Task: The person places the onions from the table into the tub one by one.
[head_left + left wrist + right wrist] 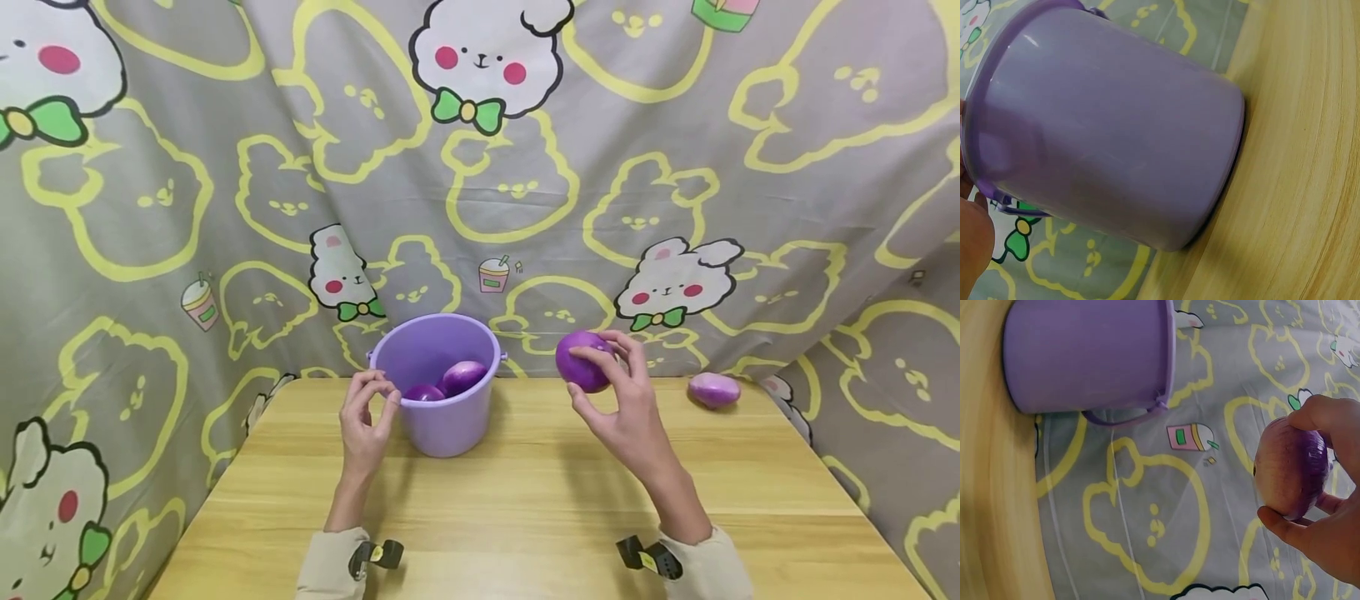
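My right hand (626,408) holds a round, shiny purple onion (582,362) above the table, thumb and fingers around its sides. Fine streaks run over the onion (1288,467) in the right wrist view, paler on one side. At the left, my left hand (367,421) pinches the near left rim of a light purple bucket (447,429). The bucket (1110,125) stands upright on the wood in the left wrist view, where only part of that hand shows at the rim. Inside the bucket lie a dark purple onion (424,392) and a paler, glossy one (464,377), both partly hidden by the wall.
Another pale purple onion-like piece (714,390) lies at the back right of the wooden table (510,517). A grey curtain (517,208) with yellow outlines and cartoon rabbits hangs right behind the table and along both sides. The bucket's handle (1125,417) hangs down behind it.
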A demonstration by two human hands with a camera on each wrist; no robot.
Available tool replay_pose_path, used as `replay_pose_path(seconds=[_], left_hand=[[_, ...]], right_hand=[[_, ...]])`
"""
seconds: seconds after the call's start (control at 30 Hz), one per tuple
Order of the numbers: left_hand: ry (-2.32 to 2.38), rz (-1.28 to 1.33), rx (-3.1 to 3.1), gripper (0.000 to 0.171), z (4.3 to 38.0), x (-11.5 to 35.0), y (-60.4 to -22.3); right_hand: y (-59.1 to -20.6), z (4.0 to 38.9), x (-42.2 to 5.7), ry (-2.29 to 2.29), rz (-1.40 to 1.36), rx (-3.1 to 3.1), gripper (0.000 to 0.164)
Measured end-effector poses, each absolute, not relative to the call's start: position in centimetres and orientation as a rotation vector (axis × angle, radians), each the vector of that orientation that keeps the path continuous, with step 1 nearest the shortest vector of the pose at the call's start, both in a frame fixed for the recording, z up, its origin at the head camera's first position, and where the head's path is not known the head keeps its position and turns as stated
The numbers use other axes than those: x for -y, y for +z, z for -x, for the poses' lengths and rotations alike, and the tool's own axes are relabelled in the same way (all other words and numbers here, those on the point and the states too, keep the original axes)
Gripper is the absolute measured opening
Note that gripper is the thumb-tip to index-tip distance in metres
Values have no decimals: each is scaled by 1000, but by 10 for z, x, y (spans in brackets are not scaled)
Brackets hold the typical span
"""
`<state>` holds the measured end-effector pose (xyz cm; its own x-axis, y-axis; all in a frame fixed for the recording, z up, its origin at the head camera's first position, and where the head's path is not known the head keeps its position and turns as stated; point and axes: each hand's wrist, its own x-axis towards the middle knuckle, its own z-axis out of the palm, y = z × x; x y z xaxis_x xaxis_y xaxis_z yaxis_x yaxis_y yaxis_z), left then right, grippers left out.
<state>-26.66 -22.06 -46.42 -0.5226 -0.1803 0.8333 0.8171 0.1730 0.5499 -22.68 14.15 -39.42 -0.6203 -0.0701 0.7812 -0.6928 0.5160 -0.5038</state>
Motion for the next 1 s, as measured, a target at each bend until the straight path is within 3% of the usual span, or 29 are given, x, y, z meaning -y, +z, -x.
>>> replay_pose_path(seconds=[1.0], left_hand=[[-1489, 643, 1593, 11, 267, 221, -466]], right_hand=[[-393, 248, -90, 1173, -802, 2062, 46]])
